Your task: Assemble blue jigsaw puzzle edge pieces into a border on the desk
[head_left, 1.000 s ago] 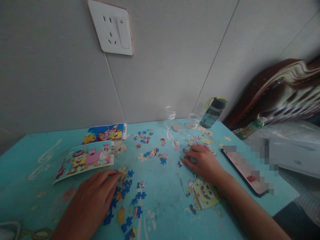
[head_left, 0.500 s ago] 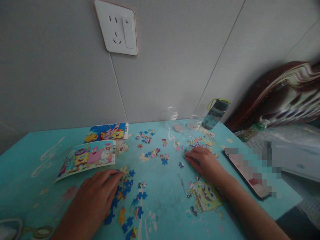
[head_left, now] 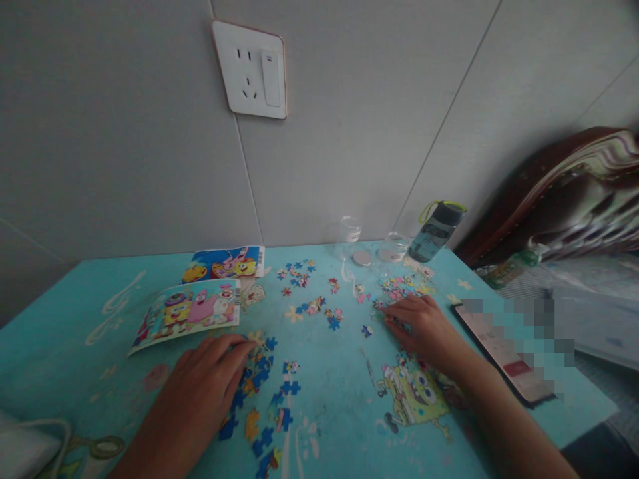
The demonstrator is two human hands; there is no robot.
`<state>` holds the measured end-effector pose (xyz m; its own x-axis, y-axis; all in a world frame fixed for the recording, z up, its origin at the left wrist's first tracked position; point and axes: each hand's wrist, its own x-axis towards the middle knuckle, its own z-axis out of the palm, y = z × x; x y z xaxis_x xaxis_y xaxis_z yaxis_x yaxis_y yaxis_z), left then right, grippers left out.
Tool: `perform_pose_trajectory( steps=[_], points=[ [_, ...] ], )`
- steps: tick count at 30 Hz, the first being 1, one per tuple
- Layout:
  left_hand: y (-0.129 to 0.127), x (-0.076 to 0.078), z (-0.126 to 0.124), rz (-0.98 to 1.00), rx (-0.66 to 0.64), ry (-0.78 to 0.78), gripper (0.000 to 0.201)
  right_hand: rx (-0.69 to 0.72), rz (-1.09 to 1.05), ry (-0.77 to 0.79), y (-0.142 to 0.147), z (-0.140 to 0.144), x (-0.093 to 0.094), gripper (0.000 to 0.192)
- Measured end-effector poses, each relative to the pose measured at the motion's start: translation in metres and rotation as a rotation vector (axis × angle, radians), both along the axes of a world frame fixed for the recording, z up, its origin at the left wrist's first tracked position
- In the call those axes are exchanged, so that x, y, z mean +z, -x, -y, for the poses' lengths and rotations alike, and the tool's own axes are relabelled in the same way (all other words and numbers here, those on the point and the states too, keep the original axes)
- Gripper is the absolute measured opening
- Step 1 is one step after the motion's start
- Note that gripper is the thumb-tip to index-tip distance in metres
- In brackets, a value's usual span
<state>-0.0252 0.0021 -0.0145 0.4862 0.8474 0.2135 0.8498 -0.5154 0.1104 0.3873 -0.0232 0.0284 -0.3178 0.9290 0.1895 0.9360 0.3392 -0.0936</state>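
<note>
The left hand lies flat and open, its fingers on a bunch of blue puzzle pieces near the front of the blue table. The right hand rests palm down with its fingertips on a pile of pink and yellow pieces; whether it pinches one cannot be told. The pieces look thin, light and stiff. They probably slide easily, so pinching one by its edges should work best. Two picture cards lie to the left. A water bottle stands by the wall.
</note>
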Motion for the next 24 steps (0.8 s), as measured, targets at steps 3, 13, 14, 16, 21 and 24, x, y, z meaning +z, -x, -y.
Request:
perform_pose_trajectory(
  steps=[3,13,14,16,21,24],
  points=[
    [0.001,0.000,0.000,0.005,-0.006,-0.002,0.037,0.022,0.025,0.014,-0.001,0.000,0.001,0.026],
    [-0.001,0.002,-0.001,0.032,-0.018,-0.041,0.037,-0.046,-0.184,-0.014,-0.011,-0.006,-0.006,0.024],
    [-0.001,0.001,-0.001,0.034,-0.019,-0.046,0.037,-0.056,-0.190,-0.021,-0.013,-0.007,-0.008,0.023],
    [-0.001,0.001,-0.001,0.037,-0.020,-0.049,0.036,-0.093,-0.204,-0.037,-0.017,-0.008,-0.010,0.023],
    [0.000,0.000,-0.001,0.035,-0.020,-0.037,0.036,-0.206,-0.299,-0.089,-0.023,-0.009,-0.011,0.024],
    [0.001,-0.003,-0.002,0.033,-0.017,-0.028,0.036,-0.203,-0.337,-0.082,-0.022,-0.008,-0.009,0.023]
  ],
)
